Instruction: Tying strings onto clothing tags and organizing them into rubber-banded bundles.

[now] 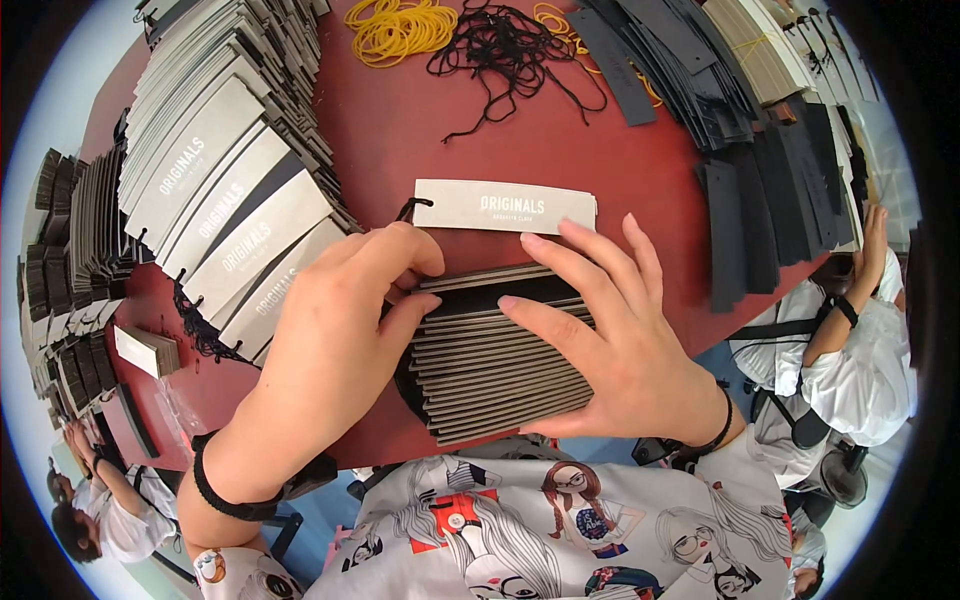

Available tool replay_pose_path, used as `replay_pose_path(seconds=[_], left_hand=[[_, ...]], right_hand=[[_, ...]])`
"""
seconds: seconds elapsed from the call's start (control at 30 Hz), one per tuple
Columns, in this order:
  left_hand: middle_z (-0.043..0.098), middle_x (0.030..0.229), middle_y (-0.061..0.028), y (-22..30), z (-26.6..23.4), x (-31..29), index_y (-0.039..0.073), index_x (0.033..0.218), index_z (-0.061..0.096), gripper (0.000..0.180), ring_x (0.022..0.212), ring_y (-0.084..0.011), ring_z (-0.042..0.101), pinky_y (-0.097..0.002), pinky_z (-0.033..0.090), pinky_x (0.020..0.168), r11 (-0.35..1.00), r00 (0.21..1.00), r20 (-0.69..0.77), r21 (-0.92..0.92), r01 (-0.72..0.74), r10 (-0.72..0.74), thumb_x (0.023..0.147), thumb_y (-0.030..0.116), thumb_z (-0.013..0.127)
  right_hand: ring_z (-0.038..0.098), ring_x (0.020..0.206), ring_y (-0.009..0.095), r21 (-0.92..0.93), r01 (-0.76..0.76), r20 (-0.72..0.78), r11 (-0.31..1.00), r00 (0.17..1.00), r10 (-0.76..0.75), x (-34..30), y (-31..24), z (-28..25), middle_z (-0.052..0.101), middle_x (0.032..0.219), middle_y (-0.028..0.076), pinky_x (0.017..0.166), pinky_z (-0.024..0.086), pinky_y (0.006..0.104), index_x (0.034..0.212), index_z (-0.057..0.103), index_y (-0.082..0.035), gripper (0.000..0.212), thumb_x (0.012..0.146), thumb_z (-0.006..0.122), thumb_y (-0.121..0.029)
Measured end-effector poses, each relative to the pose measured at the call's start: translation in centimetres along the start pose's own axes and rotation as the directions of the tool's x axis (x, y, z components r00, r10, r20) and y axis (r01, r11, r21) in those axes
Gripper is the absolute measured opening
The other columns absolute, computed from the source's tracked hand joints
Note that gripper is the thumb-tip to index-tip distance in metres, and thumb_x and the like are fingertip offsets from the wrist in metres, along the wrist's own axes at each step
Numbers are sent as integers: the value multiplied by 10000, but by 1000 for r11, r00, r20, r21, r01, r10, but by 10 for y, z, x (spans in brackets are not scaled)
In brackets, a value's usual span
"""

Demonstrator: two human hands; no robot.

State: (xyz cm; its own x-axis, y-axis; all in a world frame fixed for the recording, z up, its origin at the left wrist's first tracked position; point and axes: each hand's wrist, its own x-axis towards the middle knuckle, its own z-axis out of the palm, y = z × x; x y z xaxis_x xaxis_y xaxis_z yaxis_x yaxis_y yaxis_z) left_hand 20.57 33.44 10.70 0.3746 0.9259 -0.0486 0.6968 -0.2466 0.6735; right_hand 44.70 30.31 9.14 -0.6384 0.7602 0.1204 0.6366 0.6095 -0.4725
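A row of hang tags (500, 365), tightly packed on edge with dark and grey edges showing, lies in front of me. At its far left corner my left hand (345, 310) has its fingers curled, thumb and forefinger closed on the end of the tags; what exactly sits between them is partly hidden. My right hand (625, 335) spreads over the row's right part, fingers stretched apart, one fingertip on a black tag face. Just beyond, a light grey hang tag (470, 207) with a black string loop at its left end lies flat, close to the right fingertips.
Fanned grey tags (235, 205) cover the left of the red table (390, 130). Yellow rubber bands (405, 35) and tangled black strings (500, 50) lie at the back, black tags (765, 215) at the right. A co-worker's arm (850, 290) shows at the right edge.
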Motion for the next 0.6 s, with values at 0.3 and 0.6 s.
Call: replay_pose_path(seconds=[0.3, 0.6], left_hand=[[658, 945, -107, -2, -8, -2, -17, 1035, 616, 257, 878, -210, 652, -325, 527, 824, 984, 991, 119, -158, 78, -59, 792, -96, 647], [658, 965, -112, 2, -24, 17, -45, 1076, 599, 244, 889, -223, 659, -317, 525, 828, 996, 981, 192, -85, 35, -18, 836, -83, 578]], right_hand=[[444, 1253, 368, 76, 0, 14, 997, 1000, -1, 4, 2, -1, 463, 1337, 196, 1115, 195, 610, 1240, 610, -128, 806, 549, 869, -452], [467, 1182, 362, 107, 29, 26, 994, 999, -32, 5, 8, -2, 491, 1246, 179, 1074, 269, 567, 1248, 599, -117, 811, 549, 866, -432]])
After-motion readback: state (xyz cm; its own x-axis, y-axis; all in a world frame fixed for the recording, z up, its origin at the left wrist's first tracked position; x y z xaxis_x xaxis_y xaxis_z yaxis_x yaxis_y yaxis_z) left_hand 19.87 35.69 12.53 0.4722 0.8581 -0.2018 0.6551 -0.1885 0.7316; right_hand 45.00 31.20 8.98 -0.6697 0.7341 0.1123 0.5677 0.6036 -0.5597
